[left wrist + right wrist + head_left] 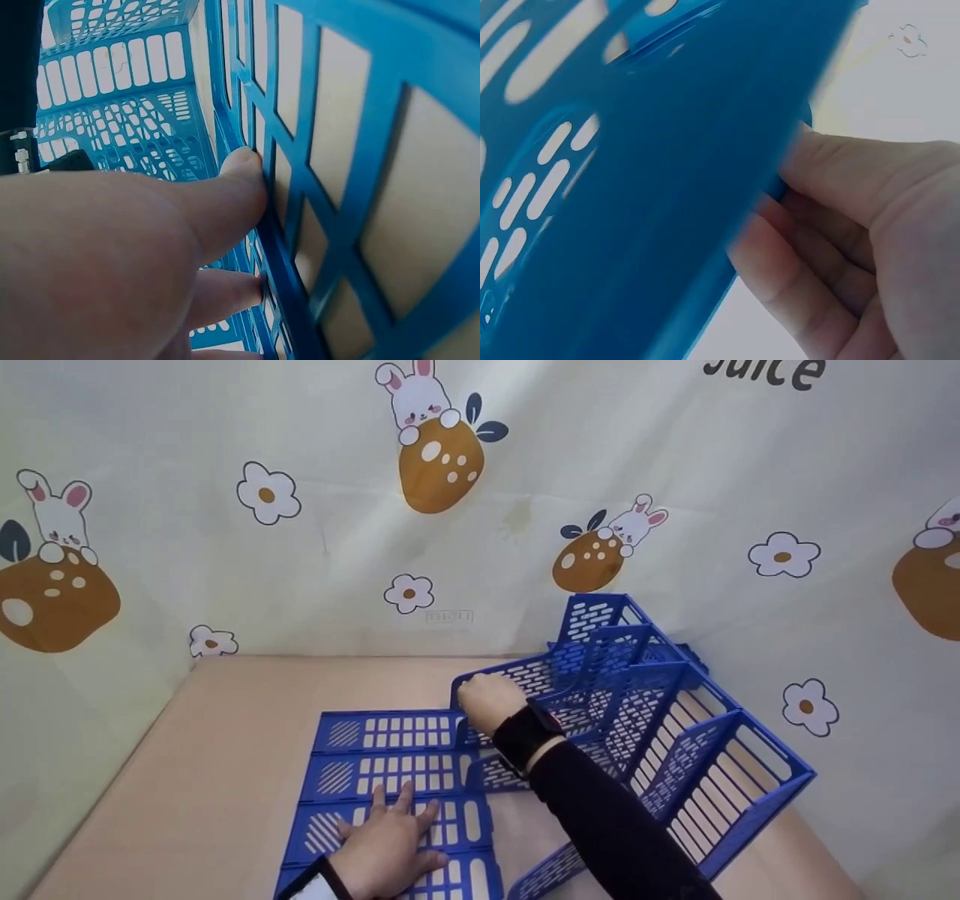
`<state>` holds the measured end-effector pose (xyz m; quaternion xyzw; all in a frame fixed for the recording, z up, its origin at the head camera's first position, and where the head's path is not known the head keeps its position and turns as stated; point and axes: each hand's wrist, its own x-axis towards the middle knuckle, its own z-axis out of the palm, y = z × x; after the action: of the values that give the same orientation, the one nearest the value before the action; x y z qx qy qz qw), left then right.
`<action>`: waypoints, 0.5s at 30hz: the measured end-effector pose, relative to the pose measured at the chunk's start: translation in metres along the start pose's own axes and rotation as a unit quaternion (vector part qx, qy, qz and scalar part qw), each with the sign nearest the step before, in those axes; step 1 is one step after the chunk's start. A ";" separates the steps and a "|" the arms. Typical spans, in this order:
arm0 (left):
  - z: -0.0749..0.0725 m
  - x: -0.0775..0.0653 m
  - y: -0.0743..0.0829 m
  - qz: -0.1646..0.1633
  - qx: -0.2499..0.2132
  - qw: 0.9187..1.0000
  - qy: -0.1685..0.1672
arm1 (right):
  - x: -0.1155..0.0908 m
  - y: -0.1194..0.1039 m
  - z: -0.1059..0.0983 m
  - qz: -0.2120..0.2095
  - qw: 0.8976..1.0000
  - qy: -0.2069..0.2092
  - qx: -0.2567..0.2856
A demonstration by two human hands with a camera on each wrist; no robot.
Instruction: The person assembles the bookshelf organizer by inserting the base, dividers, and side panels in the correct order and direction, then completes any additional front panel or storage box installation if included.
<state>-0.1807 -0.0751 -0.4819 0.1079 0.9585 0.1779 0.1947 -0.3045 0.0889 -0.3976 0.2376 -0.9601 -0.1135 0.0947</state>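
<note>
A blue plastic file rack [615, 690] with slotted dividers stands partly unfolded on the right of the table. Its flat, hinged panel [352, 796] lies to the left, cut with grid openings and diagonal slots. My left hand [386, 844] rests on that panel with fingers spread; thumb and fingertips touch the lattice in the left wrist view. At the front end of the farthest divider, my right hand [491, 701] grips the edge. The right wrist view has the thumb and curled fingers pinching the divider's solid blue edge [682, 172].
A pale wall covering [337, 570] printed with rabbits, fruit and flowers rises behind the beige tabletop [187, 765]. The rack's tall slatted back [739, 787] stands at the right, near the table's right edge. Another divider [551, 870] slants out near the front.
</note>
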 end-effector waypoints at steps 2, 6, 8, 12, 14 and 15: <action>0.001 0.001 0.000 -0.005 -0.002 1.000 -0.002 | -0.002 -0.002 -0.002 -0.002 1.000 0.001 -0.001; 0.003 0.001 0.001 -0.014 -0.006 1.000 -0.007 | -0.014 -0.009 -0.014 0.003 1.000 -0.024 0.019; 0.003 0.002 0.002 -0.015 -0.002 1.000 -0.009 | -0.023 -0.014 -0.024 0.014 0.997 -0.077 0.030; 0.001 0.004 0.003 -0.015 0.007 1.000 -0.012 | -0.038 -0.027 -0.032 -0.010 0.991 -0.132 -0.034; 0.001 0.004 0.003 -0.013 0.006 1.000 -0.012 | -0.044 -0.031 -0.030 -0.031 0.991 -0.105 -0.074; 0.001 0.004 0.003 -0.013 0.004 1.000 -0.012 | -0.048 -0.032 -0.031 -0.039 0.992 -0.088 -0.084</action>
<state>-0.1835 -0.0708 -0.4826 0.0987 0.9581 0.1701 0.2083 -0.2420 0.0786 -0.3830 0.2548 -0.9419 -0.2173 0.0251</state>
